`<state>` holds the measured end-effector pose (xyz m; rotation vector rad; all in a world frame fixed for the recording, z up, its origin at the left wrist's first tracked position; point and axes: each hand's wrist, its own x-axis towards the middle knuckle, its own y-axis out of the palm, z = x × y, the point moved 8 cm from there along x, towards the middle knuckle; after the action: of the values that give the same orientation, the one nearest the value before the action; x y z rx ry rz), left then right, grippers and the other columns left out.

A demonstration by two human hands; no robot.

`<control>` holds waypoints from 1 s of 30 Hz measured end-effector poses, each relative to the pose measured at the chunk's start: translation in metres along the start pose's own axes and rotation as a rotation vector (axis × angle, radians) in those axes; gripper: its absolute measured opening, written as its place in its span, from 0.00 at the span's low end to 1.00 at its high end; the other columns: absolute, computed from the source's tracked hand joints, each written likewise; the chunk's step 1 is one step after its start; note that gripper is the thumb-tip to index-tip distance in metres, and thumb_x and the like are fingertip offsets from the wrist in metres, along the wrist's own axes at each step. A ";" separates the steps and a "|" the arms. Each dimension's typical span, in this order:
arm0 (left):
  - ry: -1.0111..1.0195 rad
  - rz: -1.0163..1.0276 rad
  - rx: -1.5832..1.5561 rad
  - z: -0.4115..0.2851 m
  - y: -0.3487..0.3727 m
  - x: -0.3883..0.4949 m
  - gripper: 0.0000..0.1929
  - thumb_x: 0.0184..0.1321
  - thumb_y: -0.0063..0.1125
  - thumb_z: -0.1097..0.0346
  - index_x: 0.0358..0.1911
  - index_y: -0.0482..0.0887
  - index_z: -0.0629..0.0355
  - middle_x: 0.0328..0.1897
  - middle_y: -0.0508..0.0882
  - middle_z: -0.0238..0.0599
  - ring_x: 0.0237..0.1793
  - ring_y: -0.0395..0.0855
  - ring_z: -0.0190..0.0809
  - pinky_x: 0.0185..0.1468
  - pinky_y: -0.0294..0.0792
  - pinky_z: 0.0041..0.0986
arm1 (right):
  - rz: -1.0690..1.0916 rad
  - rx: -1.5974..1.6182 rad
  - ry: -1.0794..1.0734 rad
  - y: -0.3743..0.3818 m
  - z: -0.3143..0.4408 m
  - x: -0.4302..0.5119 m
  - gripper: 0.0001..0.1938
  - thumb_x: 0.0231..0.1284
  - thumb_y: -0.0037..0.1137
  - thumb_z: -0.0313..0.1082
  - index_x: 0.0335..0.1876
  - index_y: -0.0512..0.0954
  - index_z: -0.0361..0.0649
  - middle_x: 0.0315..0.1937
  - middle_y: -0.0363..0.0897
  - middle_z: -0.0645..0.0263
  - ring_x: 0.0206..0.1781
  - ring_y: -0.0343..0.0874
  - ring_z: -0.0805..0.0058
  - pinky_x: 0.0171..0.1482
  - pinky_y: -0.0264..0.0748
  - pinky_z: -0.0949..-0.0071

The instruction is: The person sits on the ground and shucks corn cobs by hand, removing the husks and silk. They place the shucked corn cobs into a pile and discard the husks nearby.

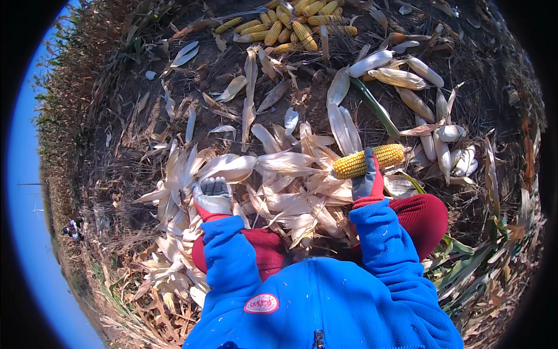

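My right hand (369,179), in a grey-palmed glove with a red cuff, grips a husked yellow ear of corn (390,155) that lies crosswise in it. My left hand (213,190), gloved the same way, is palm up with its fingers curled, among pale dry corn husks (229,167); whether it holds any husk is hard to see. A thick heap of loose husks (301,200) lies between my hands, in front of my folded legs. The kernels of the held ear are bare, and the thumb lies across them.
Husked yellow ears (283,26) are piled at the far top. Unhusked ears (442,131) lie in a loose group on the right. Scattered husks and stalks cover the soil (209,78). Standing corn plants (69,87) line the left, and people (74,230) are far off there.
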<state>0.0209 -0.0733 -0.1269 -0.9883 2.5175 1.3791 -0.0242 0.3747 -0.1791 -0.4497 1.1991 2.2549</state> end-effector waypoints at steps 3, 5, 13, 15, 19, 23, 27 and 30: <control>0.454 0.008 -0.059 -0.107 0.018 -0.023 0.21 0.67 0.47 0.46 0.41 0.83 0.57 0.41 0.87 0.42 0.42 0.85 0.49 0.52 0.77 0.47 | -0.068 -0.038 0.020 0.003 0.003 -0.011 0.21 0.54 0.68 0.45 0.49 0.78 0.42 0.42 0.78 0.67 0.45 0.78 0.76 0.47 0.77 0.74; 0.488 -0.180 -0.127 -0.120 0.049 -0.049 0.26 0.66 0.48 0.43 0.49 0.77 0.62 0.45 0.85 0.47 0.45 0.84 0.50 0.53 0.77 0.47 | -0.035 -0.045 0.073 0.002 -0.014 -0.011 0.19 0.58 0.65 0.45 0.50 0.79 0.42 0.43 0.78 0.67 0.46 0.78 0.77 0.49 0.76 0.73; 0.082 0.286 0.100 -0.073 0.069 -0.039 0.22 0.69 0.47 0.51 0.53 0.79 0.62 0.50 0.85 0.43 0.46 0.85 0.45 0.53 0.77 0.43 | 0.082 -0.165 0.889 -0.035 -0.150 -0.079 0.18 0.66 0.51 0.42 0.59 0.70 0.50 0.41 0.77 0.57 0.40 0.80 0.59 0.45 0.80 0.55; 0.073 0.298 0.109 -0.068 0.071 -0.036 0.21 0.70 0.45 0.51 0.53 0.79 0.62 0.49 0.85 0.44 0.46 0.85 0.45 0.53 0.77 0.43 | -0.008 -0.081 0.925 -0.017 -0.140 -0.078 0.15 0.63 0.54 0.41 0.54 0.72 0.52 0.41 0.76 0.57 0.40 0.80 0.57 0.44 0.81 0.54; 0.076 0.286 0.157 -0.060 0.083 -0.043 0.22 0.71 0.42 0.51 0.55 0.78 0.61 0.48 0.86 0.44 0.46 0.86 0.44 0.52 0.79 0.40 | 0.131 -0.076 0.659 0.112 -0.076 -0.009 0.11 0.64 0.54 0.39 0.50 0.74 0.52 0.45 0.74 0.57 0.41 0.79 0.57 0.46 0.83 0.56; 0.055 0.300 0.161 -0.062 0.080 -0.041 0.23 0.71 0.42 0.51 0.55 0.78 0.62 0.48 0.86 0.44 0.45 0.86 0.44 0.52 0.79 0.41 | 0.791 -0.119 0.219 0.293 0.035 -0.010 0.23 0.67 0.51 0.42 0.62 0.66 0.38 0.58 0.68 0.46 0.60 0.73 0.50 0.61 0.75 0.57; 0.056 0.290 0.194 -0.067 0.074 -0.044 0.22 0.72 0.41 0.51 0.55 0.78 0.62 0.47 0.86 0.43 0.44 0.86 0.44 0.51 0.79 0.40 | 1.266 -0.292 0.009 0.330 0.107 -0.042 0.30 0.71 0.41 0.49 0.69 0.60 0.34 0.66 0.65 0.48 0.67 0.68 0.56 0.66 0.69 0.63; 0.075 0.326 0.265 -0.080 0.093 -0.060 0.22 0.72 0.41 0.52 0.56 0.76 0.64 0.45 0.86 0.46 0.41 0.86 0.45 0.49 0.80 0.40 | 1.113 -0.464 0.029 0.261 0.155 -0.008 0.29 0.71 0.41 0.48 0.69 0.60 0.34 0.65 0.67 0.48 0.65 0.71 0.59 0.63 0.73 0.66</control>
<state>0.0300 -0.0713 0.0094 -0.6124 2.9194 1.0456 -0.1815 0.3821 0.0808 0.0944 1.0421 3.5105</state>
